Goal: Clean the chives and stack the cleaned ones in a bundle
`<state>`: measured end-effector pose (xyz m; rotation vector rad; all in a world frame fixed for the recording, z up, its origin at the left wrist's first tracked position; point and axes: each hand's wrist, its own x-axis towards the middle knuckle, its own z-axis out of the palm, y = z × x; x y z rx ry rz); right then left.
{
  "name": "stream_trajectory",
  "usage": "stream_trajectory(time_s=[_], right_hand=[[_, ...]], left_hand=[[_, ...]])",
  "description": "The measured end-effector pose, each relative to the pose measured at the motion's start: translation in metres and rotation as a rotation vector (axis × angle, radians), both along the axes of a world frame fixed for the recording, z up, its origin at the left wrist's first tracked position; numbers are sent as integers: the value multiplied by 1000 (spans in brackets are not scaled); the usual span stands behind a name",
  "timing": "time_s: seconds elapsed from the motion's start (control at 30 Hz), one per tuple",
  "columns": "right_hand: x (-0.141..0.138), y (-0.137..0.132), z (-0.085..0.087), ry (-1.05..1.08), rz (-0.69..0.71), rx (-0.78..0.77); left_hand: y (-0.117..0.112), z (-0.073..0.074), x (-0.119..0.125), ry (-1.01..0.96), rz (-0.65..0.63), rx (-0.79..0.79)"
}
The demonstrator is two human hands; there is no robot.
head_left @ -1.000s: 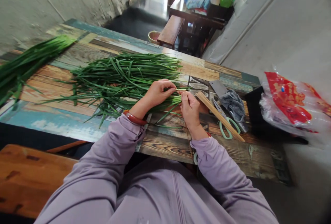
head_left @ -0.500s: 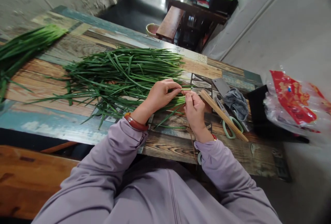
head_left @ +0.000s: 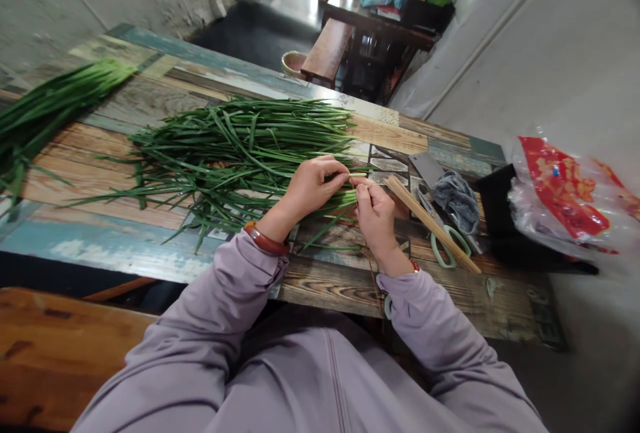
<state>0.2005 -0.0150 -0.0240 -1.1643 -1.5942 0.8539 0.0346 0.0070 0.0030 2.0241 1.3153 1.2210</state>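
My left hand (head_left: 316, 185) is closed in a pinch around the pale end of a garlic chive stalk (head_left: 358, 174). Its fingertips almost meet those of my right hand (head_left: 375, 216), which is also closed. From under the right palm a thin brown bamboo skewer (head_left: 375, 280) seems to stick out towards me; its upper part is hidden by the fingers. More pale chive ends lie just left of the right fingers. Behind and left of my hands spreads a large pile of garlic chives (head_left: 240, 140), stem ends to the right.
Right of my hands lie a bundle of bamboo skewers (head_left: 433, 223), green-handled scissors (head_left: 444, 254), a flat metal blade (head_left: 426, 168) and a grey cloth (head_left: 456, 200). A black container with red-printed plastic bags (head_left: 565, 186) stands beyond. Another chive bunch (head_left: 65, 96) rests at the far left of the wooden table (head_left: 330, 283).
The view has shifted slightly. Both hands keep nearly the same place and pinch, with only small finger movement at the stalk.
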Motion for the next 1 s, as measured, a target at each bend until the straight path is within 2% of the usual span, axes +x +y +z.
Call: stream_trajectory(time_s=[0.5, 0.77, 1.0], right_hand=[[-1, 1, 0, 13, -18, -9], [-1, 3, -6, -25, -44, -4], [0, 3, -5, -24, -36, -5]], left_hand=[[-1, 0, 2, -16, 28, 16], [-3, 2, 3, -6, 45, 10], [-3, 2, 3, 25, 24, 13]])
